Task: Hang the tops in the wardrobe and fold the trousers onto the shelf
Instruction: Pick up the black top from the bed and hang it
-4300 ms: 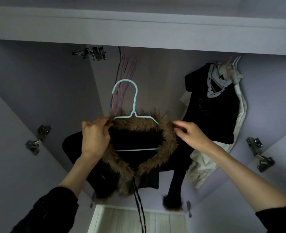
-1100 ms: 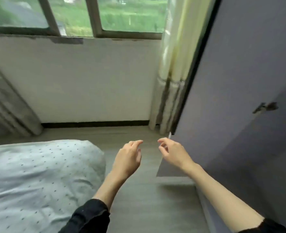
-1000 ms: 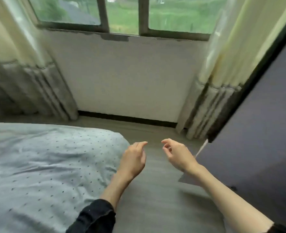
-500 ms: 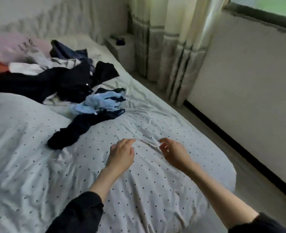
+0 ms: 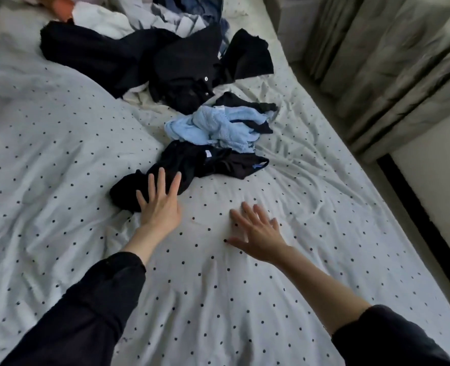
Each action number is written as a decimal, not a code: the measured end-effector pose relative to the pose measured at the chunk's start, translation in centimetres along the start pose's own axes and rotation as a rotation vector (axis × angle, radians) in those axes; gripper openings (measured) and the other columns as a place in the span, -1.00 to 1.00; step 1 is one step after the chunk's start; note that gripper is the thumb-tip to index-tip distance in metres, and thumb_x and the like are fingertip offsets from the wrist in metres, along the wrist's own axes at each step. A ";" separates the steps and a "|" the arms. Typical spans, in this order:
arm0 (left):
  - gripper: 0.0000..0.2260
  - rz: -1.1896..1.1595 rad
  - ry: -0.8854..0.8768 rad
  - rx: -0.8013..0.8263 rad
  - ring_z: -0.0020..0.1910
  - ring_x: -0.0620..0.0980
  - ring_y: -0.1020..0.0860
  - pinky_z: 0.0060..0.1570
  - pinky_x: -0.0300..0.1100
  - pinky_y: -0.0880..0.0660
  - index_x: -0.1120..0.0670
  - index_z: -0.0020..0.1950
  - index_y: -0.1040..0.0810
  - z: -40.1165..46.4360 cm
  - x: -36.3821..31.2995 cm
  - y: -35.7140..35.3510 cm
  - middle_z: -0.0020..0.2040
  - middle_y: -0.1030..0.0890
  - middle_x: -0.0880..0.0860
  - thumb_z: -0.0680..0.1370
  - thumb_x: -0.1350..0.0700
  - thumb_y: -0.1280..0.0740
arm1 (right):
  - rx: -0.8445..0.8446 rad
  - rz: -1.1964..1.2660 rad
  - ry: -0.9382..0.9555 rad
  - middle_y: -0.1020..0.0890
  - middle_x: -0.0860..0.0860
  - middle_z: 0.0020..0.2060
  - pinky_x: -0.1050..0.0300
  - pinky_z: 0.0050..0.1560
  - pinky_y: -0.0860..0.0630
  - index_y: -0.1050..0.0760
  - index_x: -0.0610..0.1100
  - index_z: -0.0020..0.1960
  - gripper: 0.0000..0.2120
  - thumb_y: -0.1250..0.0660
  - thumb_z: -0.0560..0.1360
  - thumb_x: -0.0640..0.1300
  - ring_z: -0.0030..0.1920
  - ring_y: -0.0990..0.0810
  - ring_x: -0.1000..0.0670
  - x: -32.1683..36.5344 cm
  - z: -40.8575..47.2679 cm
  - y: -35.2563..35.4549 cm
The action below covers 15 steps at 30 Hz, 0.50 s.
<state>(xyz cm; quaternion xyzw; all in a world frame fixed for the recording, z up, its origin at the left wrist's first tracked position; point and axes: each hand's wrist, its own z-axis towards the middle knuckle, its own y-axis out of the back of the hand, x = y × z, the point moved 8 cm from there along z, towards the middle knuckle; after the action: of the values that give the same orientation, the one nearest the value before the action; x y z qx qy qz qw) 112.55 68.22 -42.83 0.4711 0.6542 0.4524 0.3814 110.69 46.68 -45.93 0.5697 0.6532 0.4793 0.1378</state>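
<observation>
A crumpled black garment [image 5: 205, 165] lies in the middle of the dotted white bed sheet [image 5: 60, 143]. My left hand [image 5: 160, 204] is spread flat with straight fingers over its near end. To the right, my right hand [image 5: 258, 231] hovers open over bare sheet and holds nothing. Behind the black garment lies a light blue knitted garment [image 5: 213, 125]. Further back is a large heap of black clothes [image 5: 150, 56], with white and grey pieces [image 5: 107, 19] beyond it.
The bed's right edge runs diagonally, with floor and a dark skirting strip [image 5: 416, 220] beside it. Striped curtains [image 5: 393, 67] hang at the top right. An orange and pink item [image 5: 62, 3] sits at the top left.
I turned from the wardrobe, where both hands held a fur-collared black coat on a hanger, past the window to the bed. Both empty hands have reached forward, the left onto the near black garment.
</observation>
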 end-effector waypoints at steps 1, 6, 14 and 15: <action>-0.37 -0.003 0.016 0.011 0.51 0.16 0.21 0.38 0.30 0.03 -0.09 0.54 0.20 0.9 0.5 -0.5 0.54 0.26 0.09 0.60 0.13 -0.12 | 0.015 0.003 0.000 0.16 0.10 0.53 -0.29 0.42 0.01 0.10 0.16 0.52 -0.32 -0.15 0.53 0.25 0.52 0.20 -0.07 -0.3 0.4 -0.6; -0.47 -0.053 0.151 0.087 0.27 0.21 -0.32 0.05 0.08 -0.40 0.02 0.53 0.01 2.3 2.5 -2.6 0.43 -0.17 0.20 0.61 0.05 -0.14 | 0.008 0.023 0.012 0.19 0.10 0.53 -0.32 0.43 0.05 0.13 0.14 0.53 -0.33 -0.15 0.56 0.20 0.52 0.24 -0.05 -0.9 0.8 -1.6; -0.68 0.065 0.127 0.042 0.18 0.15 -0.42 0.16 0.00 -0.31 0.00 0.37 -0.37 4.2 2.7 -0.4 0.24 -0.41 0.15 0.62 0.01 -0.16 | 0.010 0.058 -0.017 0.19 0.10 0.52 -0.30 0.43 0.04 0.13 0.14 0.52 -0.35 -0.15 0.58 0.14 0.52 0.24 -0.06 -0.5 0.5 -1.8; -0.70 0.078 0.144 0.055 0.20 0.14 -0.40 0.17 -0.01 -0.29 0.00 0.34 -0.41 4.6 2.8 -0.1 0.24 -0.40 0.15 0.61 0.02 -0.16 | 0.007 0.058 -0.019 0.18 0.10 0.52 -0.30 0.43 0.01 0.13 0.14 0.52 -0.36 -0.15 0.58 0.13 0.52 0.22 -0.05 -0.6 0.6 -1.8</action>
<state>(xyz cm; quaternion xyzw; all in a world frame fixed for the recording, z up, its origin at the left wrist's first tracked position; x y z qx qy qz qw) 116.02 72.00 -44.54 0.4728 0.6731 0.4814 0.3026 110.21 46.62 -47.90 0.5934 0.6366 0.4756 0.1281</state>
